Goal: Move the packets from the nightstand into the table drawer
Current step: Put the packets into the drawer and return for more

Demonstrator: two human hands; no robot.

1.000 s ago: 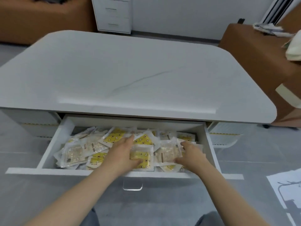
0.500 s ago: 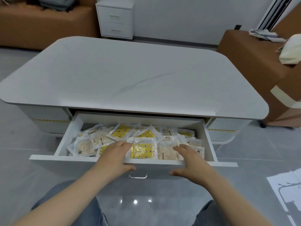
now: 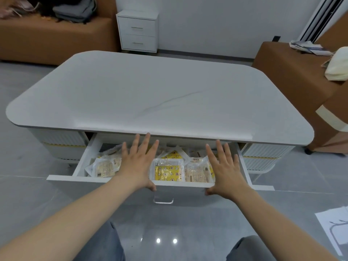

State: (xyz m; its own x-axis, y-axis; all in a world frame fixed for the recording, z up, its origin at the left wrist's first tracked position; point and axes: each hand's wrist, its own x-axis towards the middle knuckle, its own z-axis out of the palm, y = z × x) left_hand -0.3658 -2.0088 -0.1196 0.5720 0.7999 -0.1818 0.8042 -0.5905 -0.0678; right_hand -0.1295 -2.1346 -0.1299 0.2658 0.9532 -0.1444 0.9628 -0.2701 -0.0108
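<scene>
Beneath the pale grey stone-look counter (image 3: 169, 95), the white pull-out drawer (image 3: 80, 166) stands partly open, filled with clear plastic packets printed in yellow (image 3: 168, 171). Over its front edge, the left hand (image 3: 138, 162) and the right hand (image 3: 225, 171) are both flat, fingers straight and spread, holding nothing, thumbs down at the front panel.
</scene>
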